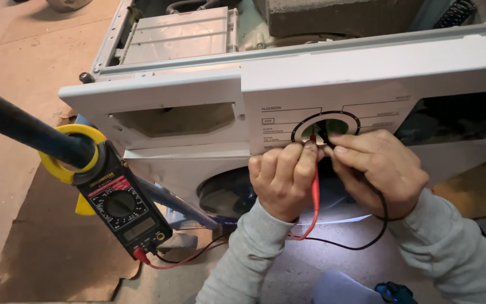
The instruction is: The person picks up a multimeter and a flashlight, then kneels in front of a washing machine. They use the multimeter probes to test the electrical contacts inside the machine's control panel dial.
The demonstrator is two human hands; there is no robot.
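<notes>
Red probe [314, 186] upright, tip up, in left hand [281, 179] pinch; black probe [326, 141] pinched by right hand [382, 169].

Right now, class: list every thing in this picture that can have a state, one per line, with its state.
Washing machine: top cover off, insides exposed.
Drawer slot: open, drawer out.
Dial hole: knob off, both probes pushed in.
Red probe: pinched in left hand.
Black probe: pinched in right hand.
Clamp meter: clamp shut around a dark bar, hanging, both leads plugged in.
</notes>
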